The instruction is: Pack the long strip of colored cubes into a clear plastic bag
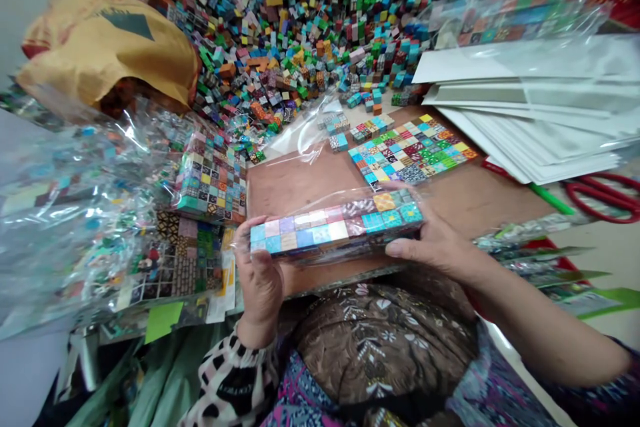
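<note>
A long block of small patterned cubes [335, 223], partly covered in clear plastic film, is held level between my two hands above the brown board [295, 183]. My left hand [260, 280] grips its left end, thumb in front. At the other end, my right hand [425, 237] is closed around it, with the thumb along the lower front edge. Loose film hangs below and rises behind the block. Just beyond it, a flat grid of colourful cubes [413, 150] lies on the board. A few short rows of cubes [373, 127] rest near that grid.
A big heap of loose cubes [310, 33] covers the back. Left are a yellow sack [110, 47], a stacked cube block [213, 177] and plastic-wrapped pieces [75, 213]. Right are white sheets [530, 93], red-handled scissors [603, 197] and a green pen [550, 199].
</note>
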Available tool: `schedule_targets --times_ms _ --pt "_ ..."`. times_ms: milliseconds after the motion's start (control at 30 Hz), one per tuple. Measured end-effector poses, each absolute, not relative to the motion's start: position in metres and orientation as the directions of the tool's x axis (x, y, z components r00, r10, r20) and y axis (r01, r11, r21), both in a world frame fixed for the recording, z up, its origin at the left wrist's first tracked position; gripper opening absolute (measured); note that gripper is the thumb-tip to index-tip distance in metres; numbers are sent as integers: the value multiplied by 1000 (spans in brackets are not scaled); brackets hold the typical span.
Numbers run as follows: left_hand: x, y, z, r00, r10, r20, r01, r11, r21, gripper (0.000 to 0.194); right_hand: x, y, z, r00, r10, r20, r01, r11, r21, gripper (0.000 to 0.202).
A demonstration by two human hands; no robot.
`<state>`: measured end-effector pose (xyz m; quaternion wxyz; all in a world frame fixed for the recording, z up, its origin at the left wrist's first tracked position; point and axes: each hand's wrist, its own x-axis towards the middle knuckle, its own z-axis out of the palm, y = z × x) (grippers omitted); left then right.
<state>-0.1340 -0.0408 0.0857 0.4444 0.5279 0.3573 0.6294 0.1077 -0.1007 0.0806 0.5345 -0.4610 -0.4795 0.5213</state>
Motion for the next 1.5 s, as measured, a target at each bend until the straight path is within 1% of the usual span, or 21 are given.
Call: schedule_targets --times_ms 33,67,100,167,200,233,367,500,600,667,767,900,1033,1200,1333,1433,1500 --pt "-136 -40 85 -49 935 352 -175 -355 918 49 109 -101 86 24 998 64 -93 66 -993 82" --pt "-137 -40 85 -50 934 354 -168 -358 919 48 110 -102 92 66 992 106 -65 110 -992 76" --pt "-137 -39 85 -52 932 360 -162 -363 917 47 110 -102 99 111 981 158 -25 161 -987 65" --pt "-138 -39 85 -48 930 365 -157 -368 916 46 110 -103 112 177 947 267 87 255 -963 33" --pt "-138 -38 85 -46 930 364 -153 -367 918 46 110 -103 118 194 929 314 145 289 -946 21" --pt "-138 -38 85 -47 930 365 -149 -368 918 46 109 -103 123 202 912 358 194 321 -927 17" --pt "-137 -36 85 -58 926 374 -139 -378 915 50 112 -101 133 153 860 486 352 412 -840 9" --pt "-137 -35 86 -47 926 375 -144 -378 915 50 119 -100 133 74 810 582 572 444 -690 8" --pt "-136 -33 87 -57 927 371 -136 -376 917 51 121 -100 129 55 767 640 620 476 -624 13" --pt "-135 -32 88 -74 929 363 -129 -370 920 53 120 -100 125 78 745 662 610 490 -623 16" --pt "-133 -31 89 -103 923 370 -129 -382 915 55 116 -99 119 173 739 651 552 475 -686 15" --pt "-131 -30 87 -100 915 390 -138 -401 906 53 111 -100 113 303 757 579 440 427 -790 13" --pt "-131 -29 83 -98 911 400 -133 -410 902 59 108 -102 110 392 766 510 357 384 -851 14" --pt "-132 -28 77 -60 919 389 -137 -394 909 59 105 -101 108 447 773 449 287 352 -891 14" --pt "-129 -27 69 -90 917 388 -97 -396 913 58 104 -100 107 474 779 410 227 341 -912 13" --pt "-126 -28 64 -75 921 382 -59 -386 920 54 103 -100 105 482 800 358 142 332 -933 12" --pt "-126 -29 61 -75 920 385 -29 -388 921 56 102 -100 104 486 814 318 80 321 -944 12"
